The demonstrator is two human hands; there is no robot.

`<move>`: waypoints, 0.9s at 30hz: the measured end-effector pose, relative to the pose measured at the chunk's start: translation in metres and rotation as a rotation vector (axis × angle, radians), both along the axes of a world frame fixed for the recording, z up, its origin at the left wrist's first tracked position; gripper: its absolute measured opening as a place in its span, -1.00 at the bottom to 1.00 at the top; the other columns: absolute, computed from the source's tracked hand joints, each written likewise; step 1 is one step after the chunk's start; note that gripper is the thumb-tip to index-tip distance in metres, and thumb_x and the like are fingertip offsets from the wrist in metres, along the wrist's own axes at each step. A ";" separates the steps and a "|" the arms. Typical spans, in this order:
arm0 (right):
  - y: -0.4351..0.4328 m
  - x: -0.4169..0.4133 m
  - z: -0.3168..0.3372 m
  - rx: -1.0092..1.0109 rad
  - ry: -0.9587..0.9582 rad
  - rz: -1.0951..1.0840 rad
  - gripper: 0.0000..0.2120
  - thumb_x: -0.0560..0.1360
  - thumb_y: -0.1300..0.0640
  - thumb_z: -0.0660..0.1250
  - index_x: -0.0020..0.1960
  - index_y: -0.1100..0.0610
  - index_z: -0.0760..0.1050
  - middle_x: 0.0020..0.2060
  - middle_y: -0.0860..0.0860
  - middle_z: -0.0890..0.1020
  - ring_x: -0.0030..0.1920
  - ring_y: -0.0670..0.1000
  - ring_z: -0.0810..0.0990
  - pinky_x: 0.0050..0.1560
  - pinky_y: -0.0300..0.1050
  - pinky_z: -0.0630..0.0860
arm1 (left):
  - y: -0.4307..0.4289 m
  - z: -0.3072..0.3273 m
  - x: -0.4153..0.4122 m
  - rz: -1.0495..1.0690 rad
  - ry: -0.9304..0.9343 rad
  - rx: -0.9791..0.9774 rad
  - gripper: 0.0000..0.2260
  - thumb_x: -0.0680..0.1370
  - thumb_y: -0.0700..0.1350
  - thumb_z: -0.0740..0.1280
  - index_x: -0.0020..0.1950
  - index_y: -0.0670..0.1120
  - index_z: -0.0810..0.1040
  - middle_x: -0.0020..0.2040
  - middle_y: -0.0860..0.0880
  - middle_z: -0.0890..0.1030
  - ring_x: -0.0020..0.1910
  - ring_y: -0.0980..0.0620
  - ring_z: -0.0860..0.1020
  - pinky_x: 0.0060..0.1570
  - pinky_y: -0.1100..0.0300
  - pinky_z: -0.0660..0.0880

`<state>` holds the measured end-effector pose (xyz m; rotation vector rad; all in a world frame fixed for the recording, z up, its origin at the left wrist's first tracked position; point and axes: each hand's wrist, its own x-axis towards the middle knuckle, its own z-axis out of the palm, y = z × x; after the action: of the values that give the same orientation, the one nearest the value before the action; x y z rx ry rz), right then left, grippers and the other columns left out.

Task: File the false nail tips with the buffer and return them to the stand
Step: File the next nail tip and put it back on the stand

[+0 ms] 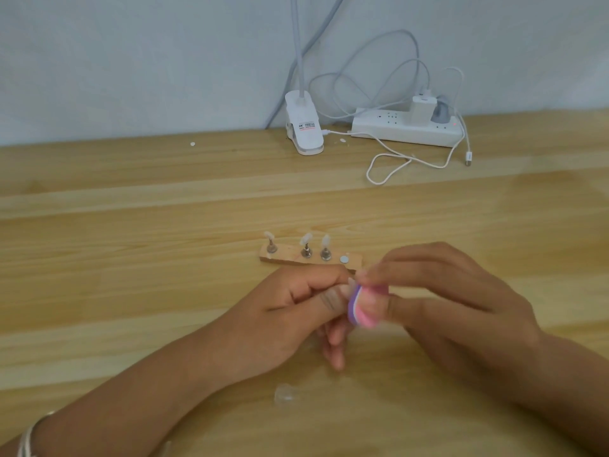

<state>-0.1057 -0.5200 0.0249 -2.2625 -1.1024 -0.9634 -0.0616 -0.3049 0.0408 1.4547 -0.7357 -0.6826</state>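
Hobby desk, seemingly in a home or study room rather than a salon. A pale plank worktop (pixel 131 199) butts against a plain grey-white wall (pixel 131 61). Along the worktop's far edge stand a white clip-on lamp (pixel 304 127) and a power strip (pixel 395 128) with two plugs and loose charging cables (pixel 440 166). Near the middle sits a small wooden nail-tip stand (pixel 286 257).

wooden stand (pixel 286 253), metal pegs (pixel 306 252); smooth wood table (pixel 131 225).
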 end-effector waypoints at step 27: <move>0.008 -0.005 -0.004 -0.003 -0.056 -0.057 -0.74 0.50 0.33 0.45 0.17 0.20 0.63 0.12 0.10 0.66 0.11 0.09 0.61 0.16 -0.11 0.51 | 0.004 0.002 0.000 -0.042 0.066 0.025 -0.74 0.61 -0.10 0.14 -0.19 -0.21 0.44 -0.43 0.00 0.37 -0.50 -0.01 0.48 -0.37 0.13 0.35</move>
<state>-0.1109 -0.5118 0.0211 -2.2931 -1.0685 -1.0547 -0.0612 -0.3008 0.0431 1.4359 -0.7100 -0.7707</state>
